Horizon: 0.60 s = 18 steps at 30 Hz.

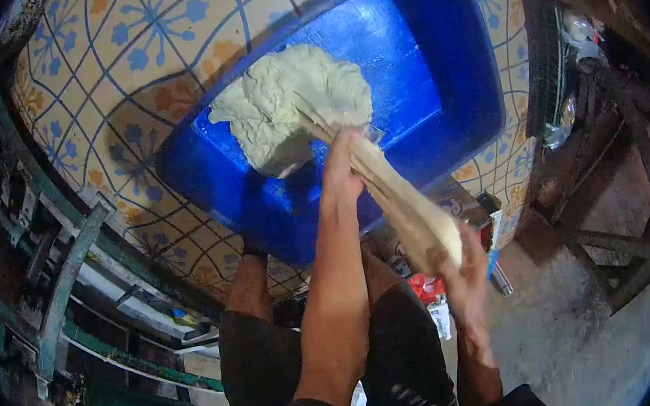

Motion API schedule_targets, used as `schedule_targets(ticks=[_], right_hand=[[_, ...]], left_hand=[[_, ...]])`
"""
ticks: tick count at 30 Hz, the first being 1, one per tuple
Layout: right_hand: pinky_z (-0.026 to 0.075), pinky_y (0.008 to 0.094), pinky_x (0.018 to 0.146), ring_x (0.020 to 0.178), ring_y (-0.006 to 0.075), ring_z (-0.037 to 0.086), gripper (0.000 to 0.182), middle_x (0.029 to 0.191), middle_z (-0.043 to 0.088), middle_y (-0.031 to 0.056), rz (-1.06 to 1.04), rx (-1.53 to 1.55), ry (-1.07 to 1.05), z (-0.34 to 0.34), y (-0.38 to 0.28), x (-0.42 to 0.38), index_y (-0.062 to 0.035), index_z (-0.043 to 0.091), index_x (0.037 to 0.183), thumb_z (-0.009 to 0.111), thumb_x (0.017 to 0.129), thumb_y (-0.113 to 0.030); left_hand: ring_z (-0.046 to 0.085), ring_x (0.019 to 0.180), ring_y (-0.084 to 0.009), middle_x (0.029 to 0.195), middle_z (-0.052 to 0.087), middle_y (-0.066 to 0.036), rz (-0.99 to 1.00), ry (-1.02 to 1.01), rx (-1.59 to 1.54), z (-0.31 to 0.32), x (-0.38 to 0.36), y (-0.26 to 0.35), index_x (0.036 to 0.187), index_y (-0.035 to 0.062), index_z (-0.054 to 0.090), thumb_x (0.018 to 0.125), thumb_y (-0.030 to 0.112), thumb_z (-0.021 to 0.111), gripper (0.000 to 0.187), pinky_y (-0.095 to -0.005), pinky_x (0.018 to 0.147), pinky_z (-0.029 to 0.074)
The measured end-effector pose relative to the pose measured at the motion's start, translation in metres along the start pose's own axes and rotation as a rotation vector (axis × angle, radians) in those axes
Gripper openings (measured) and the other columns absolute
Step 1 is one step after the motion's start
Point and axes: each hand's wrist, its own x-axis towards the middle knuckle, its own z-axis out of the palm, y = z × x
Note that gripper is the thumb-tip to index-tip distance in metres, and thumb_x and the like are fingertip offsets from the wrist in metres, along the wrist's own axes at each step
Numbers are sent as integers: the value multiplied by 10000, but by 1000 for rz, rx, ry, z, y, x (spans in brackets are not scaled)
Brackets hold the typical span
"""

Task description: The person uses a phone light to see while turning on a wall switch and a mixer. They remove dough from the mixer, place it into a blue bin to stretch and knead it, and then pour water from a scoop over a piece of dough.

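A large pale mass of dough lies in a blue plastic tub. From it a long stretched strand of dough runs out over the tub's near rim toward me. My left hand is closed around this strand close to the mass, above the tub. Farther along, at the strand's thick end outside the tub, my right hand grips the dough. Some fingers of both hands are hidden behind the dough or the hands themselves.
The tub stands on a surface of patterned tiles. Green metal machinery is at the left. A dark wooden frame and plastic bags are at the right. Red and white packets lie below, near my legs.
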Motion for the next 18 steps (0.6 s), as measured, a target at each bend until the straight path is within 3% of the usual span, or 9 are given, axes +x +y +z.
schedule_targets(ticks=[1,3,6,8,9,11,14,17,18], right_hand=[[394,340,978,1164,223,495,585,1260,526,167,-29,-133,114,-1,9,10,40,427,1331,622,871,-264],[339,370,1048,1283,270,403,726,1400,406,179,42,352,9,8,10,45,-38,286,1449,585,882,-380],[344,368,1027,1280,266,395,839,1393,397,194,317,-85,-390,35,7,130,3,287,1421,603,830,-501],[418,326,914,1143,216,487,712,1272,496,137,291,-222,-586,87,3,152,-36,408,1336,647,809,-451],[458,303,834,1028,193,557,627,1155,579,120,92,-247,-556,108,32,160,-26,515,1246,666,792,-431],[479,298,733,861,173,584,474,982,619,91,294,-42,-743,124,68,180,-21,599,1093,663,791,-381],[500,297,611,701,182,620,345,824,656,98,448,210,-688,121,73,167,10,663,940,679,761,-284],[497,309,594,690,197,618,315,828,663,113,471,321,-602,105,44,136,33,661,908,669,762,-246],[496,309,629,720,204,617,336,858,658,122,425,166,-589,98,38,129,39,656,918,671,755,-255]], left_hand=[[609,709,-236,883,610,-119,57,27,18,-6,-2,-4,1006,40,575,804,243,629,290,-369,625,512],[609,720,-207,860,616,-100,297,-9,186,-21,-23,-14,918,35,597,796,185,622,195,-352,636,511],[634,867,-236,973,646,-124,497,226,698,-14,-58,-20,1112,-14,571,744,111,640,395,-352,753,510],[606,996,-356,1077,619,-224,611,416,1221,-5,-83,-22,1243,-13,477,735,109,657,553,-413,864,472],[540,1105,-406,1181,550,-271,730,316,1322,-5,-97,-19,1285,-15,421,746,104,660,601,-444,923,428],[478,1198,-409,1275,497,-263,611,333,1453,-18,-110,-21,1335,-27,366,756,107,664,665,-445,986,391],[468,1227,-380,1323,476,-245,871,46,1429,-19,-167,-41,1374,-43,335,789,70,644,671,-423,1015,382],[542,1135,-275,1332,484,-230,780,250,669,-9,-198,-28,1354,-65,402,824,8,586,566,-350,957,440],[540,1120,-248,1337,480,-216,977,321,751,-20,-195,-28,1311,-71,454,833,-5,586,500,-333,946,443]])
